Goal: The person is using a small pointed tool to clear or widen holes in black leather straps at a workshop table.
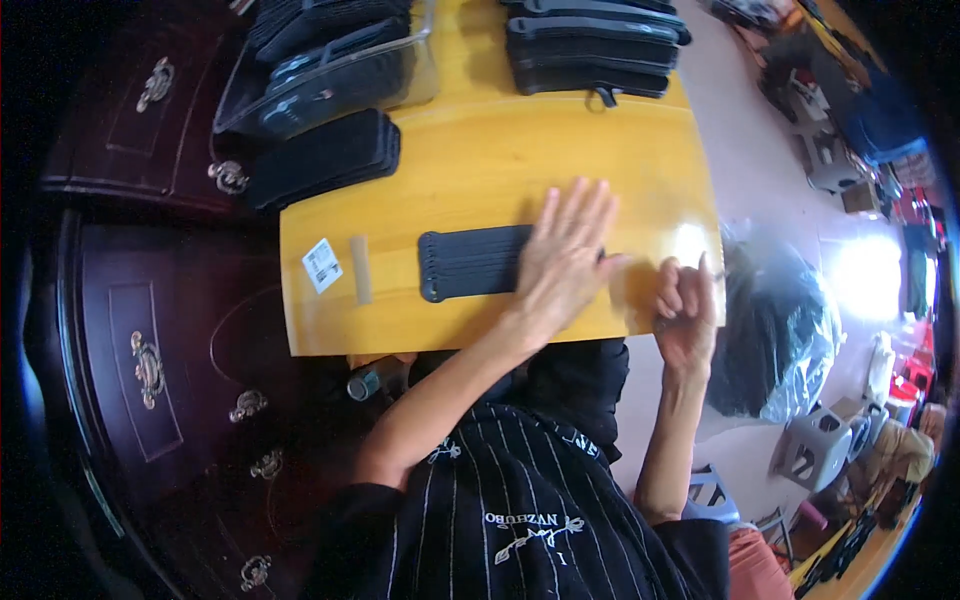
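A flat black set of narrow strips (475, 263), laid side by side with rounded, notched ends at the left, lies on the yellow table (470, 170). Across its right part rests my left hand (566, 250), flat with fingers stretched forward; it hides that end of the strips. My right hand (686, 305) hovers at the table's right edge, palm up. Its index finger points out while the other fingers curl loosely, and I see nothing held in it. Left of the strips are a tan strip (361, 270) and a white printed label (322, 265).
Stacked black pieces (325, 160) sit at the table's back left beside a clear plastic bin (425, 75) of similar pieces. Another black pile (595, 50) stands back right. Dark drawers (140, 340) flank the left; a filled plastic bag (770, 320) and a grey stool (815, 450) are right.
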